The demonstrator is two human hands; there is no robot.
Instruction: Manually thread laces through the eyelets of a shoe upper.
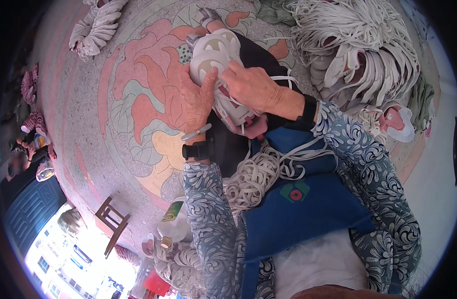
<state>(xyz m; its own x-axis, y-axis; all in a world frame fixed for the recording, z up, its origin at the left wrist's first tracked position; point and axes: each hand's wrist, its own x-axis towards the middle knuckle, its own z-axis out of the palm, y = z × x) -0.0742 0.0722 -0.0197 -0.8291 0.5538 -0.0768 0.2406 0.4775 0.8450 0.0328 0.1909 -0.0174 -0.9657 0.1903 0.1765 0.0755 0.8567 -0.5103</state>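
A white and beige sneaker upper (pixel 214 50) with pink trim lies across my lap, its pink tongue end (pixel 252 128) toward me. My left hand (pixel 196 97) grips its left side, thumb on top and fingers partly hidden beneath. Over the eyelets, my right hand (pixel 251 87) is closed in a pinch. From behind that hand a white shoelace (pixel 286 78) loops out to the right; its part at the fingertips is hidden. On my blue apron (pixel 308 204) rests a tangled bundle of white laces (pixel 256 177).
A big pile of shoe uppers with white laces (pixel 358 55) lies at the far right. Another stack of uppers (pixel 95 30) is at the far left. A plastic bottle (pixel 174 224) and a wooden stool (pixel 111 222) stand at lower left. A person (pixel 27 154) sits at the left edge.
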